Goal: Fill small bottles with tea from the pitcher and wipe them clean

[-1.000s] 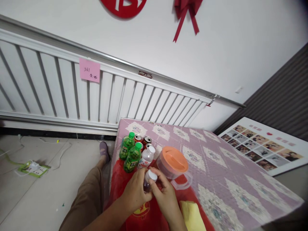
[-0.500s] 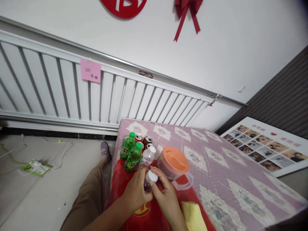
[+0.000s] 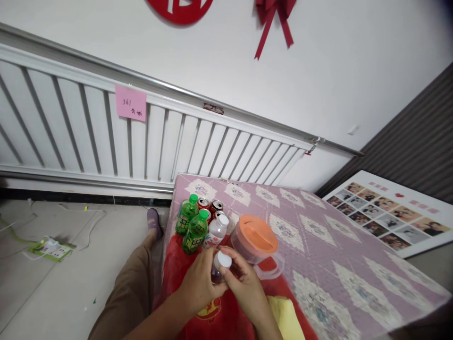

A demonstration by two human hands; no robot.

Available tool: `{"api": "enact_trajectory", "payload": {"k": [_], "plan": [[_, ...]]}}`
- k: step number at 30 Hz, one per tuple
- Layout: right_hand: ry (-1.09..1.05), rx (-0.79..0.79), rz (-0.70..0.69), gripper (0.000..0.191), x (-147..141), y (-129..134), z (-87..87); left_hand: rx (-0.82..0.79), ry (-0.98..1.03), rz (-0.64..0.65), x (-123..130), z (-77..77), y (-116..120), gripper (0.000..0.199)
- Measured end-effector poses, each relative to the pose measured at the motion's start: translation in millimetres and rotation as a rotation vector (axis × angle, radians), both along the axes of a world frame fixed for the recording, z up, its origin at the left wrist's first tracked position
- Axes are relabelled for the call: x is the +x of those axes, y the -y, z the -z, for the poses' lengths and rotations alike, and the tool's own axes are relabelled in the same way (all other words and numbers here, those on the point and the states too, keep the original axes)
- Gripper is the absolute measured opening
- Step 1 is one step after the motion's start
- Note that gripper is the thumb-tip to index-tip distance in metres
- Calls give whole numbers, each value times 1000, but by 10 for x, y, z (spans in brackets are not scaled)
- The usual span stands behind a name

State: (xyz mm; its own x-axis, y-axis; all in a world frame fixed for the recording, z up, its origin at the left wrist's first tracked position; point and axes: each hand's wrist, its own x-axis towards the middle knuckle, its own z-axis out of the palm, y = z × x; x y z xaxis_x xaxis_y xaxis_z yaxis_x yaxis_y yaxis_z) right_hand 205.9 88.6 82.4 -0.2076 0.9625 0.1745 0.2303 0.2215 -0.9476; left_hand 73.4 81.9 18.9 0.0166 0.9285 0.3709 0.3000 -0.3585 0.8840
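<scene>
Between my two hands is a small clear bottle (image 3: pixel 216 275) with a white cap, held upright over the red cloth (image 3: pixel 226 316). My left hand (image 3: pixel 199 279) wraps its left side. My right hand (image 3: pixel 244 278) holds it from the right, the thumb at the cap's edge. Just beyond stand two green-capped bottles (image 3: pixel 195 234), a white-capped bottle (image 3: pixel 216 230) and several cans (image 3: pixel 216 206). A clear pitcher (image 3: pixel 247 243) with an orange lid is right of them, its handle toward me.
A yellow cloth (image 3: pixel 285 316) lies near my right forearm. The purple patterned mattress (image 3: pixel 300 236) meets a white radiator (image 3: pixel 170 141). A photo board (image 3: pixel 389 212) leans at the right. A power strip (image 3: pixel 53 249) with cables is on the floor at left.
The view has shifted slightly. Both hands keep hold of the small bottle in nearly the same place, and the other objects have not moved.
</scene>
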Motion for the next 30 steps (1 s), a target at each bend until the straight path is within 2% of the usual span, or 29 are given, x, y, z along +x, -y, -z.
{"api": "enact_trajectory", "payload": {"k": [7, 13, 16, 22, 25, 30], "plan": [[-9, 1, 27, 34, 4, 0, 61, 10, -4, 7, 6, 19, -10, 62], [-30, 58, 269, 34, -168, 95, 172, 13, -1, 0, 0, 28, 1, 59], [-6, 93, 312, 35, -207, 142, 163, 15, 4, 3, -8, 16, 8, 54], [84, 98, 98, 32, -81, 107, -22, 5, 10, 14, -3, 17, 15, 61], [106, 121, 27, 38, -53, 64, -109, 0, 11, 24, -1, 25, 15, 59], [135, 149, -5, 41, -104, 52, -141, 12, 15, 35, -1, 20, 11, 60]]}}
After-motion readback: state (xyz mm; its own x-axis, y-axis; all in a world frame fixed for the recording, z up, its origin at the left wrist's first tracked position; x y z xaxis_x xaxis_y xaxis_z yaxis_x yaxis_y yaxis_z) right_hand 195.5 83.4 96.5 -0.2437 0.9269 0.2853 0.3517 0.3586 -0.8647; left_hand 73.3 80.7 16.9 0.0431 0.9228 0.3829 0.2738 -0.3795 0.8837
